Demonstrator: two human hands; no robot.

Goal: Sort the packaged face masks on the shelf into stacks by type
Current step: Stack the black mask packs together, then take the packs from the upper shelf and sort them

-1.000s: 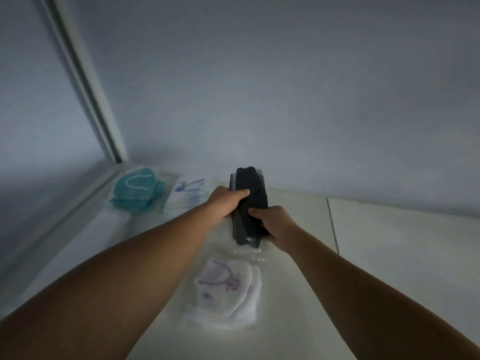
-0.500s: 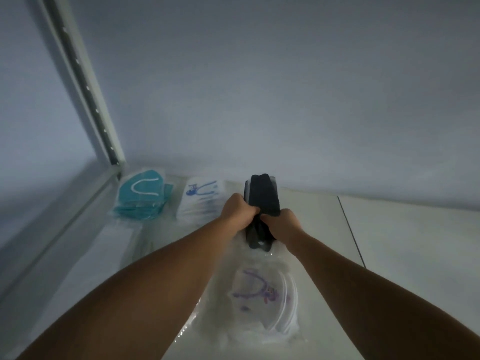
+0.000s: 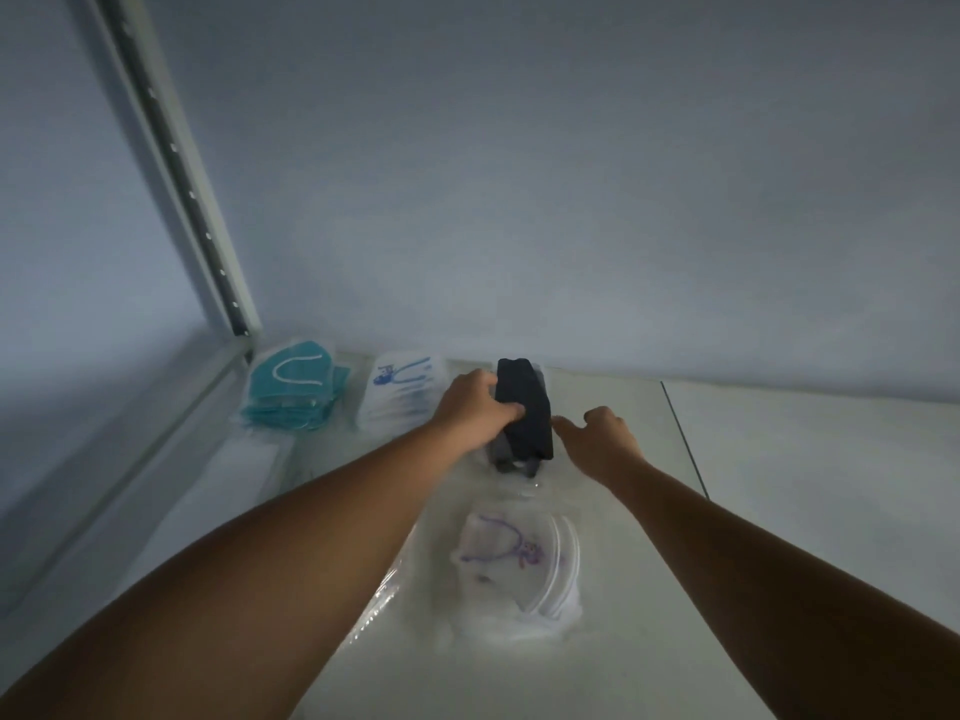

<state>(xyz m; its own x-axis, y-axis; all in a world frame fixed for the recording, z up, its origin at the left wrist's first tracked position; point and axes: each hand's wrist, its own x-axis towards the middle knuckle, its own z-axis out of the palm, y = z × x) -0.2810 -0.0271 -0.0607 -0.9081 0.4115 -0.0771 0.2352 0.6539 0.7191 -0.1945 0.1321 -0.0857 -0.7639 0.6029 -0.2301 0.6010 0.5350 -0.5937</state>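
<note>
Plain pale wall, dim white shelf (image 3: 779, 511). Left hand (image 3: 475, 407) has its grip wrapped round the black mask stack (image 3: 524, 418) mid-frame, right of the blue-print stack (image 3: 400, 392) and teal stack (image 3: 291, 392). Right hand (image 3: 597, 433) sits just beside it, loose, holding nothing. Looks like squaring-up; I'd guess the purple-print stack (image 3: 519, 558) lower down needs tidying next.

Upright black masks (image 3: 522, 407); teal stack (image 3: 291, 394) leftmost — blue-printed stack (image 3: 402, 397) between; purple-printed stack (image 3: 519, 563) nearest.

One wide-angle head-worn camera was aimed forward and down. The shelf (image 3: 789, 491) and back wall (image 3: 571, 200) were seen from close by.
</note>
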